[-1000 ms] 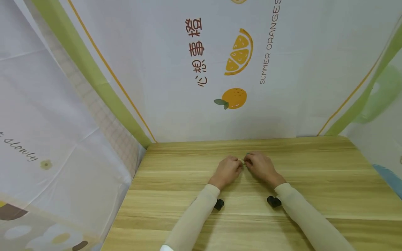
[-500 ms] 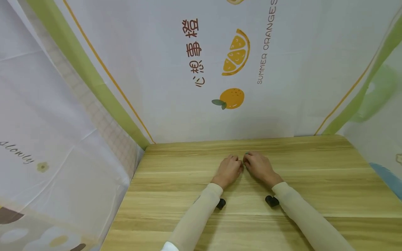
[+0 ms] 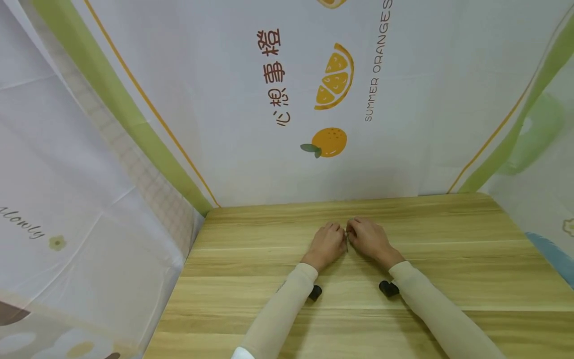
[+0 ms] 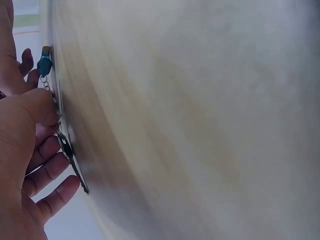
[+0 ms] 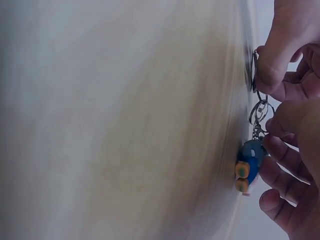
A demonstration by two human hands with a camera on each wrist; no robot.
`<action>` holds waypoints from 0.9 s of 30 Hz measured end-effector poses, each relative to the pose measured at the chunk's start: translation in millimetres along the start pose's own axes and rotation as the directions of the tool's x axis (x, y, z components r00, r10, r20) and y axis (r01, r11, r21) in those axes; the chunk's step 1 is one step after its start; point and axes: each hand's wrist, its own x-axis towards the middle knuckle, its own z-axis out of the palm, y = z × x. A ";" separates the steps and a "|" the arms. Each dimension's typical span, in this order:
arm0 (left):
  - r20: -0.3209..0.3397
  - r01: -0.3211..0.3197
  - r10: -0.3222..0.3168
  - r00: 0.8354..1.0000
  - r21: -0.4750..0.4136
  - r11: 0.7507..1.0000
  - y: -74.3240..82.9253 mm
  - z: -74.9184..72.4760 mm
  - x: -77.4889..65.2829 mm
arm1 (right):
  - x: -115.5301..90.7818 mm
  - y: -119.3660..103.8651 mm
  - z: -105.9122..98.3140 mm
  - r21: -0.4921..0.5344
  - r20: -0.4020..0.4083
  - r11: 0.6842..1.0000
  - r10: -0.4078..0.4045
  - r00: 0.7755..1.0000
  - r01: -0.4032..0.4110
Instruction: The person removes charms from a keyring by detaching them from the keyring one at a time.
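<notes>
Keychain located between the two hands, over the far half of the tabletop, near its far edge and roughly midway between the left and right edges. In the head view we find it mostly covered by fingers; the wrist views give the detail.

Left hand: thumb and fingers pinching the keychain at the end with a dark metal piece. We note that this piece is slim and runs alongside the lower fingers, close to the tabletop; its exact form we cannot make out.

Right hand: thumb and fingers curled, pinching the keychain at or beside its thin metal ring. Remaining fingers are spread behind the charm. We record the charm as a small blue figure with orange ends, joined to the ring by a short chain. Whether the charm touches the tabletop, we cannot tell.

Fingertips of the two hands are close together. Both forearms, in pale sleeves, reach in from the near edge. A dark object sits by the right cuff. Beyond the far edge we see a white cloth printed with oranges and lettering.
</notes>
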 end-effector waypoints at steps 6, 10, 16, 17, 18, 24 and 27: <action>-0.005 0.011 -0.011 1.000 -0.029 1.000 -3.7 -1.3 -1.9 | -0.6 -2.6 -0.4 0.002 -0.005 1.000 -0.003 1.000 0.003; -0.034 0.007 -0.011 0.999 -0.092 0.996 -7.9 -1.4 -2.4 | -0.4 -2.7 0.0 0.005 -0.017 1.000 -0.006 1.000 0.006; -0.109 -0.028 0.008 0.994 -0.183 0.983 -14.5 -3.3 -2.3 | 0.6 -1.5 -2.0 0.011 -0.042 1.000 -0.005 0.999 0.005; -0.116 -0.032 0.010 0.993 -0.192 0.981 -15.4 -4.1 -2.5 | 0.7 -1.6 -2.6 0.012 -0.044 1.000 -0.004 0.999 0.005; -0.120 -0.036 0.012 0.993 -0.200 0.979 -16.1 -4.9 -2.7 | 0.8 -1.6 -3.1 0.017 -0.043 1.000 -0.002 0.999 0.003; -0.110 -0.020 -0.010 0.994 -0.270 0.963 -19.1 -8.2 -5.7 | 0.6 -2.5 -4.6 0.043 -0.033 0.999 0.019 0.999 -0.018; -0.119 -0.007 -0.029 0.992 -0.295 0.956 -20.4 -8.0 -6.9 | 0.8 -3.7 -4.9 0.045 -0.043 0.999 0.012 0.999 -0.010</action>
